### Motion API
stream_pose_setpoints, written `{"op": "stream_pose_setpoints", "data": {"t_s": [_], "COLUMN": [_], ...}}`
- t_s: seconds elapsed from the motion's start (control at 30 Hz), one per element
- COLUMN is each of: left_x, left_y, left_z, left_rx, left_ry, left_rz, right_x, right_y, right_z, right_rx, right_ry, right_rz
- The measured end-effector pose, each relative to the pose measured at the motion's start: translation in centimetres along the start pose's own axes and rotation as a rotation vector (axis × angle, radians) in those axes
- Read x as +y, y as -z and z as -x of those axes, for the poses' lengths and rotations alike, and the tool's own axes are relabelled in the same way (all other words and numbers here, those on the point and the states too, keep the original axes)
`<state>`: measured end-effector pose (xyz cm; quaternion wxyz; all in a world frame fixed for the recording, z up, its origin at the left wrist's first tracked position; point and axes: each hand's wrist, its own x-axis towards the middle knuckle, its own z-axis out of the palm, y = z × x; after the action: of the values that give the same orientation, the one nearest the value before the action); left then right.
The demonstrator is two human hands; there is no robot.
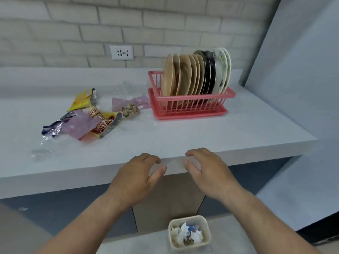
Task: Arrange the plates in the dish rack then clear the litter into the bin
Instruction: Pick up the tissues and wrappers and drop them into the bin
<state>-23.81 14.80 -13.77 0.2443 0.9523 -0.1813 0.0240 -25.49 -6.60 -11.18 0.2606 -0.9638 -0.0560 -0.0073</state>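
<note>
The pink dish rack (190,105) stands at the back right of the white counter (238,129). It holds several tan plates (183,76), dark plates (209,74) and white floral plates (222,70), all on edge. Litter lies at the counter's left: a yellow snack wrapper (82,99), a red and yellow foil bag (102,123), pink plastic (82,125) and crumpled paper (130,110). My left hand (139,175) and my right hand (207,171) hover at the counter's front edge. They pinch a faint clear plastic film (175,163) stretched between them. A small beige bin (172,241) with scraps stands on the floor below.
More clear plastic (42,153) lies near the counter's front left. A brick wall with a socket (122,52) backs the counter, and a grey wall closes the right side. Cabinet fronts sit under the counter.
</note>
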Motion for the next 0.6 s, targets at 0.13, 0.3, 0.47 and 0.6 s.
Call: {"op": "stream_pose_setpoints", "data": {"t_s": [0.13,0.3,0.47,0.6], "left_x": [-2.3,-3.9,-4.9,-6.0], "left_y": [3.6,6.0,6.8,6.8], "left_z": [0.1,-1.1,-4.5,-7.1], "left_rx": [0.011,0.028,0.060,0.088], "left_ry": [0.012,0.011,0.015,0.046], "left_rz": [-0.021,-0.033,-0.053,-0.069], "right_x": [-3.9,-6.4,-6.2,-5.9], "right_y": [0.3,0.0,0.1,-0.1], "right_z": [-1.6,-3.4,-7.2,-11.3], "right_rx": [0.051,0.030,0.009,-0.024], "right_ry": [0.006,0.022,0.024,0.060], "right_rz": [-0.007,0.001,0.018,0.001]}}
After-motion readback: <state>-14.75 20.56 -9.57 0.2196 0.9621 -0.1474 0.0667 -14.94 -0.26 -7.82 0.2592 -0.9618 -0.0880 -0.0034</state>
